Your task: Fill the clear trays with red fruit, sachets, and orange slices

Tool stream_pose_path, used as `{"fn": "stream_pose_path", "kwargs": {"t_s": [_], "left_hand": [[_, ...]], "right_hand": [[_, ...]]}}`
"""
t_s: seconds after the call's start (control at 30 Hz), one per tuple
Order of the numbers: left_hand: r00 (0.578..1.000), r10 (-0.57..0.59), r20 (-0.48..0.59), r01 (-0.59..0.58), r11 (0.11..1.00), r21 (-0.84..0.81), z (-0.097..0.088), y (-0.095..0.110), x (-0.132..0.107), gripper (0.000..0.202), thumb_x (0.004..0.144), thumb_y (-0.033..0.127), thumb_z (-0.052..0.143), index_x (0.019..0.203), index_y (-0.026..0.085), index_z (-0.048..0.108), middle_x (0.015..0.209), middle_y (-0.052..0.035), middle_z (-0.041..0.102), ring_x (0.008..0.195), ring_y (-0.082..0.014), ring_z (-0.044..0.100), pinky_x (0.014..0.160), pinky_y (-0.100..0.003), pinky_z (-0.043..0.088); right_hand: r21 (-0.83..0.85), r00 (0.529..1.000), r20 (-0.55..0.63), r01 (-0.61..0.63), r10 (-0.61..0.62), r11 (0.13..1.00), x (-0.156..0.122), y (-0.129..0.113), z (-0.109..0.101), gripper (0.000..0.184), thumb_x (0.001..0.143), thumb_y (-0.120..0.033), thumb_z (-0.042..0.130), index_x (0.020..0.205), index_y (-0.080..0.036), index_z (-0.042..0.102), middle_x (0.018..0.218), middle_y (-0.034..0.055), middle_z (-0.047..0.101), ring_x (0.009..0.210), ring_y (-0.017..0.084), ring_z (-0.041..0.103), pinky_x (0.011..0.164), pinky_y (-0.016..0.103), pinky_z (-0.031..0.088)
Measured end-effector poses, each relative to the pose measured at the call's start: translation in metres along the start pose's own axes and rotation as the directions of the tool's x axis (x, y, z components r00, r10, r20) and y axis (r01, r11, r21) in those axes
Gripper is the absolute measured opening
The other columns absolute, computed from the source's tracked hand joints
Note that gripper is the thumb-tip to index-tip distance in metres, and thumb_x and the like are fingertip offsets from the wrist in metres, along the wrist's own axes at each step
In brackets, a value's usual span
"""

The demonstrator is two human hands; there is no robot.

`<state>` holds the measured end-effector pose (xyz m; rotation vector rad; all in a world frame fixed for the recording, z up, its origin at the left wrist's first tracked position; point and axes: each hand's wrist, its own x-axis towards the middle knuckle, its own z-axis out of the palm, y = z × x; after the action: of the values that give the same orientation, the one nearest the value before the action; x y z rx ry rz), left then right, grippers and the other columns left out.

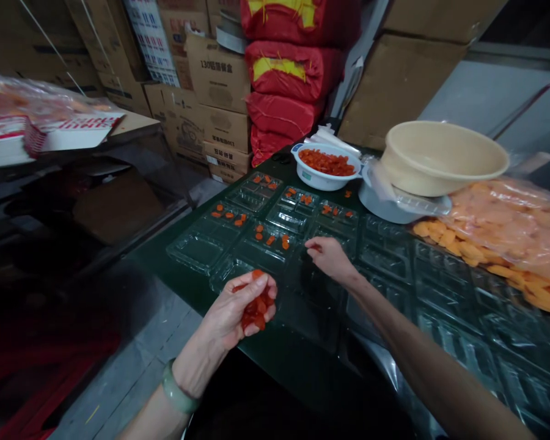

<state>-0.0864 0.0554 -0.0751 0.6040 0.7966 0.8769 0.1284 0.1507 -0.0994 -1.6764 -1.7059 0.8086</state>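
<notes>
My left hand [242,305] is closed around a handful of orange-red slices [256,308] that look like carrot, held over the table's near edge. My right hand [327,256] hovers beside the clear plastic trays with its fingertips pinched together; whatever is between them is too small to make out. Just left of it lies a tray [252,253] with several carrot slices [270,240] in its upper compartments. More trays in the rows behind hold small groups of slices, such as one at the far left [197,247]. Beyond my right hand sits another tray [339,223] with slices.
A white basin [327,177] full of orange-red slices stands at the table's back. Right of it, a cream basin [444,162] rests on a grey one [385,201]. A plastic bag [522,226] spills pale orange discs. Red bundles [288,73] and cardboard boxes [222,79] are stacked behind.
</notes>
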Motion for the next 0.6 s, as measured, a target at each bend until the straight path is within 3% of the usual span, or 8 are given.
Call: {"fn": "stream_pose_path", "kwargs": {"t_s": [0.1, 0.2, 0.33, 0.43, 0.6], "left_hand": [[1.0, -0.003, 0.013, 0.003, 1.0, -0.015, -0.001, 0.0, -0.002, 0.022, 0.08, 0.037, 0.06, 0.081, 0.015, 0.056, 0.075, -0.0013, 0.052, 0.048, -0.0074, 0.051, 0.027, -0.012, 0.025], [1.0, -0.001, 0.018, 0.002, 1.0, -0.017, -0.001, -0.003, -0.002, 0.023, 0.08, 0.038, 0.06, 0.08, 0.015, 0.056, 0.075, -0.0013, 0.052, 0.047, -0.0071, 0.051, 0.028, -0.012, 0.025], [1.0, 0.001, 0.004, -0.001, 1.0, -0.008, 0.004, -0.006, -0.003, 0.026, 0.078, 0.039, 0.062, 0.078, 0.014, 0.055, 0.072, -0.001, 0.053, 0.045, -0.0071, 0.05, 0.027, -0.012, 0.023], [1.0, 0.013, -0.004, -0.013, 1.0, -0.004, 0.006, -0.006, -0.004, 0.027, 0.076, 0.039, 0.064, 0.077, 0.014, 0.054, 0.073, -0.0011, 0.053, 0.044, -0.0071, 0.05, 0.027, -0.012, 0.023], [0.999, 0.03, -0.015, -0.03, 1.0, 0.008, 0.006, -0.007, -0.005, 0.028, 0.075, 0.04, 0.064, 0.076, 0.014, 0.054, 0.072, -0.0005, 0.052, 0.045, -0.0073, 0.051, 0.027, -0.013, 0.023]], "right_hand": [[0.073, 0.998, 0.027, -0.051, 0.049, 0.996, -0.002, 0.0, -0.01, 0.017, 0.068, -0.016, 0.046, 0.075, -0.016, 0.062, 0.066, 0.0019, 0.059, 0.049, 0.011, 0.05, 0.048, 0.024, 0.041], [0.186, 0.997, 0.064, -0.061, 0.05, 0.981, -0.005, 0.001, -0.01, 0.018, 0.067, -0.017, 0.05, 0.081, -0.016, 0.06, 0.075, 0.0027, 0.06, 0.049, 0.009, 0.047, 0.044, 0.022, 0.04], [0.082, 0.996, 0.058, 0.069, -0.074, 0.994, -0.006, 0.0, 0.0, 0.022, 0.066, -0.014, 0.053, 0.087, -0.017, 0.061, 0.087, 0.0042, 0.057, 0.056, 0.009, 0.049, 0.048, 0.021, 0.041], [0.065, 0.995, 0.054, 0.08, -0.084, 0.995, -0.005, 0.0, 0.001, 0.031, 0.068, -0.01, 0.047, 0.096, -0.016, 0.059, 0.097, 0.0062, 0.054, 0.059, 0.008, 0.05, 0.051, 0.021, 0.042], [0.076, 0.998, -0.036, 0.052, -0.049, 0.996, 0.004, 0.001, -0.002, 0.028, 0.068, -0.012, 0.049, 0.093, -0.015, 0.058, 0.083, 0.003, 0.053, 0.066, 0.012, 0.052, 0.061, 0.025, 0.044]]}}
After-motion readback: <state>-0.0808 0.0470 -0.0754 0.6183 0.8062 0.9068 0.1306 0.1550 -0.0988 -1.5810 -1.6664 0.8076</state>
